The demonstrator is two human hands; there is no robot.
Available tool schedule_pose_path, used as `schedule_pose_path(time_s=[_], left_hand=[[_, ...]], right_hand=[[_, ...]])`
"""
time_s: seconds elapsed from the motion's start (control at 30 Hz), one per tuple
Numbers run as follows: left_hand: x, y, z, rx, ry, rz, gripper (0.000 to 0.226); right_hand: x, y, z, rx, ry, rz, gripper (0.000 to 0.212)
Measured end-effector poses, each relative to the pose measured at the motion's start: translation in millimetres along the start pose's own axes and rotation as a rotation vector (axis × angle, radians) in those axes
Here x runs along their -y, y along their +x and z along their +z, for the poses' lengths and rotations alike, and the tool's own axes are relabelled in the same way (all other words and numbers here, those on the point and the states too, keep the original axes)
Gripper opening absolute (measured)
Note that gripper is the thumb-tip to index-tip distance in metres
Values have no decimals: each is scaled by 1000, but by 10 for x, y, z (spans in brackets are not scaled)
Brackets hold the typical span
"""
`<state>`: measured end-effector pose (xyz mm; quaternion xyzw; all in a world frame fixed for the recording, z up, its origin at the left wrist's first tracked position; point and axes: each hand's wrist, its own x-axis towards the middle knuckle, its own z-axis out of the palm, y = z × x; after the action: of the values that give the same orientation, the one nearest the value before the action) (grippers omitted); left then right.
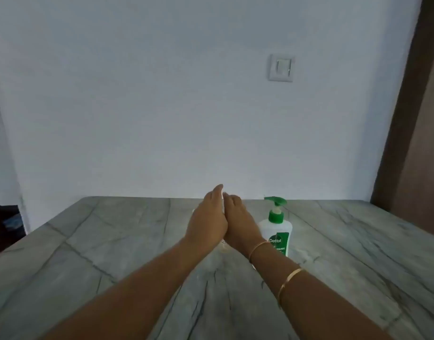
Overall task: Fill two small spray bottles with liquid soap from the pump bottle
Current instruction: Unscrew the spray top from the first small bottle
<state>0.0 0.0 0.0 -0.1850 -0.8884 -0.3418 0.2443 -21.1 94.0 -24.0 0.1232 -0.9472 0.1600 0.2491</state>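
A white pump bottle (277, 231) with a green pump head and green label stands upright on the table, just right of my hands. My left hand (207, 220) and my right hand (238, 223) are pressed side by side over the table's middle, backs toward the camera. Below where they meet, the bottom of a small clear bottle (223, 247) peeks out; the rest of it is hidden behind the hands. I cannot tell which hand grips it. A faint clear edge (193, 211) shows left of my left hand, too blurred to identify.
The grey marble-pattern table (112, 253) reaches back to a white wall with a light switch (281, 67). A brown door frame (412, 143) rises at the right. Dark objects (4, 222) sit beyond the table's left edge.
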Motion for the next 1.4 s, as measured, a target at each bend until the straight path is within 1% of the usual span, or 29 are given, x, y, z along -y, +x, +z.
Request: schedule_pose_path(time_s=[0.03,0.07,0.17,0.23,0.33,0.43,0.53,0.63,0.7,0.77,0.87,0.93,1.07,1.17,1.23,1.3,1.37,1.4], left_hand=[[5,-49,35,14,-26,-53,58],[14,-91,70,-7,-88,-90,62],[60,-300,226,14,-222,-164,68],[120,-384,325,27,-270,-207,65],[265,-436,459,41,-246,-276,61],[386,-500,561,87,-206,-257,61],[470,-529,626,103,-162,-243,61],[521,-538,663,123,-179,-247,62],[560,-539,688,137,-192,-250,64],[594,-528,703,127,-195,-229,65],[642,-490,724,112,-210,-206,65],[654,-466,734,129,-232,-198,63],[652,-441,745,121,-327,-163,45],[672,-429,764,88,-355,-182,42],[687,-427,783,66,-351,-208,38],[697,-433,794,39,-345,-208,31],[707,-436,798,23,-341,-195,32],[713,-439,796,21,-335,-190,33]], right_hand=[[-5,-7,45,27,29,39,70],[-13,-15,74,35,90,75,72],[-45,-49,220,96,249,233,73],[-71,-78,326,86,338,317,72],[-101,-99,431,33,398,379,69],[-136,-80,470,-13,453,418,57],[-179,-63,495,-24,500,459,40],[-221,-51,503,-31,519,485,21],[-243,-55,491,-31,535,483,15],[-244,-87,455,-20,540,471,13],[-249,-163,441,0,542,441,14],[-236,-214,428,4,566,425,17],[-219,-274,399,13,637,425,22],[-224,-306,401,14,711,447,26],[-214,-327,397,21,704,439,29],[-185,-339,388,6,700,429,35],[-147,-340,391,-48,698,434,42],[-139,-336,402,-81,691,438,41]])
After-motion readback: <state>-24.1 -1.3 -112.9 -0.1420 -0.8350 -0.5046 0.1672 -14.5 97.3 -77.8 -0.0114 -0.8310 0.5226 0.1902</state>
